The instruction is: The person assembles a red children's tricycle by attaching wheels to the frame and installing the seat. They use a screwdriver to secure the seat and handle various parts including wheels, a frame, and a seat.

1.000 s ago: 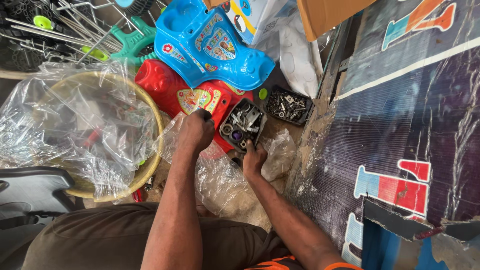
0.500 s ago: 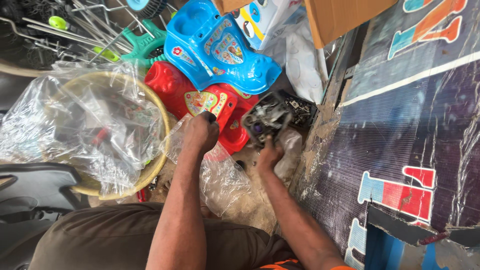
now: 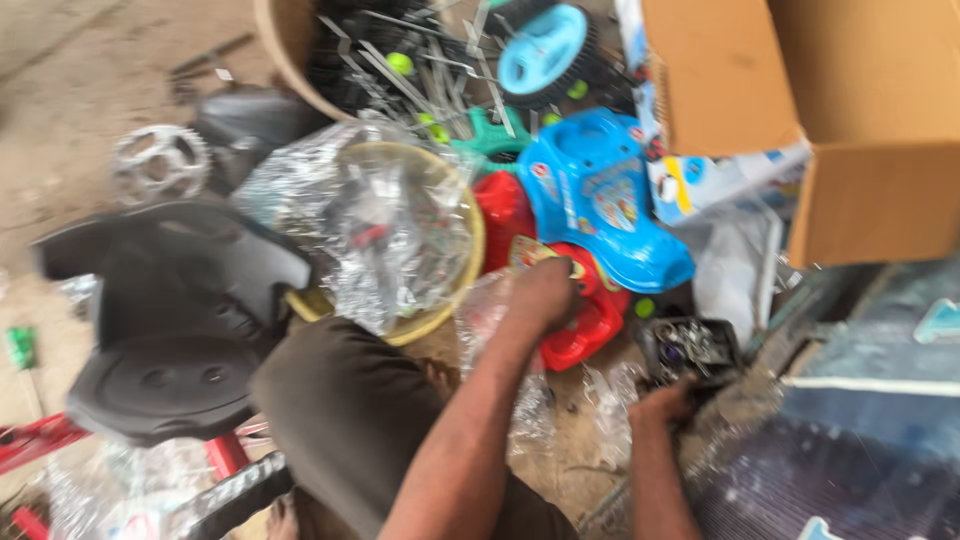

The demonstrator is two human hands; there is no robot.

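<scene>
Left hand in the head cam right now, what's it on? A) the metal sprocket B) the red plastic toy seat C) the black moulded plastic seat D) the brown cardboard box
B: the left hand rests on the red plastic toy seat, just below the blue plastic toy seat.

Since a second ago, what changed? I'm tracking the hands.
The left hand stayed on the red seat. The right hand slid back to the near edge of the small tray of metal bits. The blue seat stayed put.

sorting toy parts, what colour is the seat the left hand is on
Red, under the left hand; the red seat shows best in the head view.
</scene>
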